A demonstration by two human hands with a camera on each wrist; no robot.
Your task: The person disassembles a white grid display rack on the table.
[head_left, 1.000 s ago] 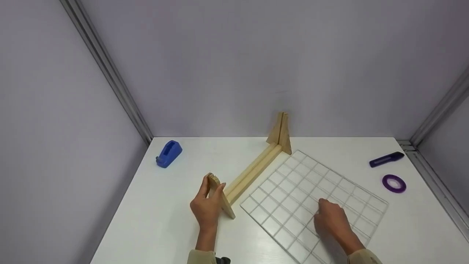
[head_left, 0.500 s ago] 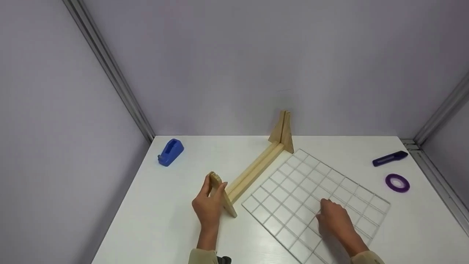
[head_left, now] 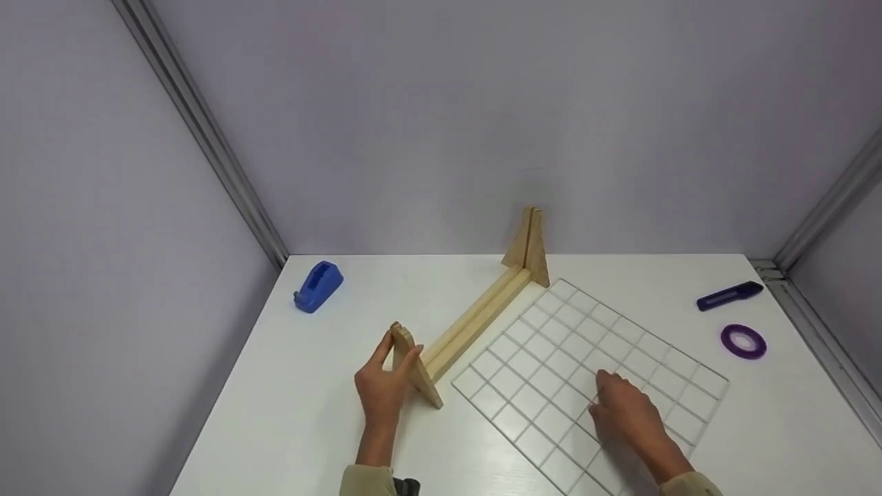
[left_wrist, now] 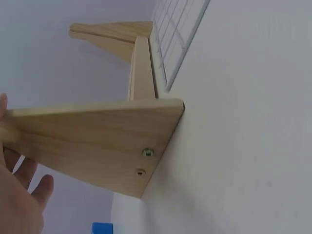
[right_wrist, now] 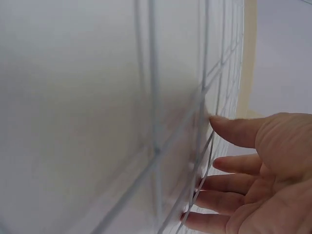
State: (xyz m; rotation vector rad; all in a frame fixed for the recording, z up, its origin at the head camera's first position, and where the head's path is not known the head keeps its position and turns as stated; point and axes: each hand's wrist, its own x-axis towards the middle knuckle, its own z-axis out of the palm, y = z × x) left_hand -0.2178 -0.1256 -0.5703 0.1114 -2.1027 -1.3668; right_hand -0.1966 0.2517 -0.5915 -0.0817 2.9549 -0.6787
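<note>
A light wooden stand (head_left: 475, 320) lies on the white table (head_left: 289, 413): a long rail with an upright triangular end at each side. My left hand (head_left: 398, 348) pinches the top of the near triangular end (left_wrist: 97, 141) between thumb and fingers. To the right of the rail a white wire grid (head_left: 551, 344) lies flat. My right hand (head_left: 601, 380) rests on its near half. In the right wrist view the fingers (right_wrist: 234, 131) of that hand are nearly straight, their tips at the grid wires (right_wrist: 156, 122).
A blue tape dispenser (head_left: 317, 287) sits at the back left. A dark purple pen-like tool (head_left: 729, 295) and a purple tape roll (head_left: 743, 341) lie at the right edge. Pale walls close in the table on three sides.
</note>
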